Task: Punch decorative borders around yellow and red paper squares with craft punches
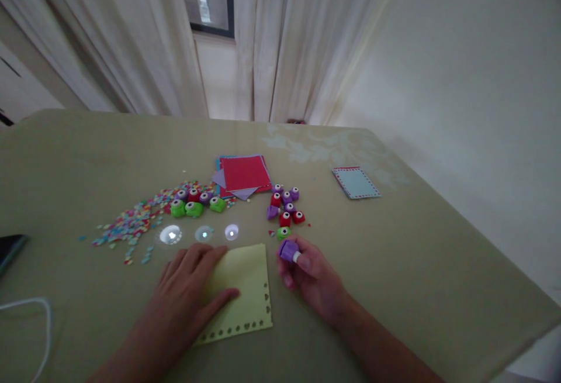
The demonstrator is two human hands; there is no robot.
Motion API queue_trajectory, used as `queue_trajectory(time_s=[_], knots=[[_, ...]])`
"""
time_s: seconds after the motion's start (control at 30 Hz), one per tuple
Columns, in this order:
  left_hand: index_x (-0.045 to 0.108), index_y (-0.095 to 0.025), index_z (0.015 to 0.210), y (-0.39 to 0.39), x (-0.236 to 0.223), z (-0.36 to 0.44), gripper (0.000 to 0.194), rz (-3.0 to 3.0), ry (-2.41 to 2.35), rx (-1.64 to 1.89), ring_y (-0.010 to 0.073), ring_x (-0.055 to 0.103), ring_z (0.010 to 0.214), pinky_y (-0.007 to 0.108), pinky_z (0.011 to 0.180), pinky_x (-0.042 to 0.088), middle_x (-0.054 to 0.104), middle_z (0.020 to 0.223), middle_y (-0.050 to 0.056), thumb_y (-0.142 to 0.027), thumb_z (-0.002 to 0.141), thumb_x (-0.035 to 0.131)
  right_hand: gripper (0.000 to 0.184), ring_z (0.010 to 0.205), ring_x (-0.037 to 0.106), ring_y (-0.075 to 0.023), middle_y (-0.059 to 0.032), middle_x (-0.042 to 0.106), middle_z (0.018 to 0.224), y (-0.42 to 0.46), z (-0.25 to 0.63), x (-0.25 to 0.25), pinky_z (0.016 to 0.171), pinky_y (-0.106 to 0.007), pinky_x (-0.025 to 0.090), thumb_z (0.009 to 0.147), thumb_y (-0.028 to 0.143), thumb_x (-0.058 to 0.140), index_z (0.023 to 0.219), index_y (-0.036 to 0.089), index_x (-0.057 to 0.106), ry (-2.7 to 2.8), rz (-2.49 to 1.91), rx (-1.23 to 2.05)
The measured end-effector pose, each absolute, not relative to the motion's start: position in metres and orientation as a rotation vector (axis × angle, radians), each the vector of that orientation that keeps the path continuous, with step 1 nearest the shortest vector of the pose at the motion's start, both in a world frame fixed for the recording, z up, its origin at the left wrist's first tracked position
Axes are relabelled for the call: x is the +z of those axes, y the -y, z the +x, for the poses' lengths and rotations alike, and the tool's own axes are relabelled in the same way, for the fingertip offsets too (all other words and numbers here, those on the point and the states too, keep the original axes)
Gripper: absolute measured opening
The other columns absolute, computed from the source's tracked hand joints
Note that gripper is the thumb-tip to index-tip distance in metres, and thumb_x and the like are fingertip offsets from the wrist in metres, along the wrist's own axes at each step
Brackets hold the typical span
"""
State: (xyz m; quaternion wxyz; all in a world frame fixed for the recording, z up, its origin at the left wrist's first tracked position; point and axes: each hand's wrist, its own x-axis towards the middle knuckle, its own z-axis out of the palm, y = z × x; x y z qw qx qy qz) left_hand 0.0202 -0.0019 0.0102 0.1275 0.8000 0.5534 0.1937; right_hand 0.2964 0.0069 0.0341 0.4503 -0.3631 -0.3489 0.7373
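Note:
Fingers spread, my left hand (188, 283) lies on a yellow sheet of paper (249, 272), covering its left part. Small shaped holes, some of them hearts, run along the sheet's near edge and the lower part of its right edge. To the right of the sheet, my right hand (319, 283) grips a purple craft punch (288, 251) with a white button, thumb against the button end. The punch is apart from the paper. Just beyond it sits a green craft punch (283, 233), near several red craft punches (285, 219) and purple craft punches (290, 208).
A second group of punches (193, 209) stands beside a spread of coloured paper confetti (131, 222). Farther back lies a stack of red, purple and blue sheets (245, 173). Light-blue punched sheets (356, 183) lie right. A white cable (47, 324) and dark device (11, 248) are left.

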Motion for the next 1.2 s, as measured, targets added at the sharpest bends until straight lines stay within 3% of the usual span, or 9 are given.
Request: queue_trajectory(time_s=[0.1, 0.2, 0.27, 0.37, 0.47, 0.8, 1.2], knots=[[0.071, -0.030, 0.125, 0.000, 0.013, 0.020, 0.043, 2.192, -1.576, 0.569, 0.0329, 0.068, 0.110, 0.052, 0.097, 0.057, 0.073, 0.117, 0.007, -0.058, 0.092, 0.075, 0.049, 0.058, 0.047, -0.0098, 0.0011, 0.062, 0.076, -0.008, 0.299, 0.033, 0.055, -0.023, 0.032, 0.077, 0.058, 0.088, 0.094, 0.019, 0.064, 0.879, -0.955, 1.786], [0.075, -0.029, 0.105, -0.001, 0.026, 0.022, 0.026, 1.982, -1.477, 0.617, 0.0275, 0.073, 0.097, 0.040, 0.085, 0.061, 0.076, 0.103, 0.004, -0.053, 0.096, 0.070, 0.052, 0.060, 0.048, -0.0102, 0.0017, 0.062, 0.077, -0.008, 0.302, 0.032, 0.056, -0.023, 0.033, 0.072, 0.056, 0.093, 0.097, 0.020, 0.065, 0.881, -0.964, 1.784], [0.072, -0.028, 0.098, 0.002, 0.038, 0.026, 0.030, 1.724, -1.444, 0.677, 0.0247, 0.076, 0.084, 0.033, 0.072, 0.062, 0.077, 0.093, 0.002, -0.057, 0.093, 0.071, 0.055, 0.062, 0.049, -0.0112, 0.0011, 0.064, 0.081, -0.008, 0.303, 0.033, 0.057, -0.023, 0.035, 0.069, 0.055, 0.094, 0.101, 0.021, 0.065, 0.866, -0.968, 1.796], [0.065, -0.029, 0.119, 0.009, 0.058, 0.038, 0.049, 1.218, -1.453, 0.696, 0.0257, 0.080, 0.073, 0.033, 0.058, 0.064, 0.081, 0.090, 0.000, -0.065, 0.087, 0.074, 0.053, 0.063, 0.051, -0.0113, -0.0002, 0.066, 0.083, -0.008, 0.306, 0.036, 0.058, -0.024, 0.035, 0.072, 0.057, 0.092, 0.098, 0.020, 0.065, 0.876, -0.994, 1.802], [0.055, -0.029, 0.132, 0.016, 0.074, 0.049, 0.062, 0.975, -1.472, 0.687, 0.0274, 0.081, 0.064, 0.034, 0.051, 0.065, 0.082, 0.084, 0.000, -0.062, 0.084, 0.077, 0.048, 0.062, 0.049, -0.0108, -0.0004, 0.065, 0.079, -0.008, 0.308, 0.037, 0.058, -0.024, 0.034, 0.079, 0.059, 0.086, 0.095, 0.018, 0.067, 0.957, -1.017, 1.798], [0.053, -0.031, 0.138, 0.020, 0.082, 0.054, 0.068, 0.989, -1.426, 0.700, 0.0292, 0.083, 0.067, 0.038, 0.052, 0.070, 0.083, 0.094, 0.002, -0.060, 0.082, 0.081, 0.041, 0.073, 0.051, -0.0145, 0.0005, 0.062, 0.084, -0.003, 0.306, 0.043, 0.066, -0.027, 0.036, 0.082, 0.054, 0.085, 0.100, 0.020, 0.073, 1.128, -1.015, 1.839], [0.061, -0.033, 0.134, 0.021, 0.079, 0.053, 0.068, 1.083, -1.462, 0.750, 0.0256, 0.082, 0.067, 0.031, 0.050, 0.067, 0.083, 0.100, 0.000, -0.062, 0.077, 0.085, 0.041, 0.073, 0.048, -0.0142, 0.0010, 0.059, 0.084, -0.005, 0.308, 0.040, 0.068, -0.027, 0.036, 0.083, 0.055, 0.084, 0.099, 0.019, 0.073, 1.148, -0.992, 1.834]])
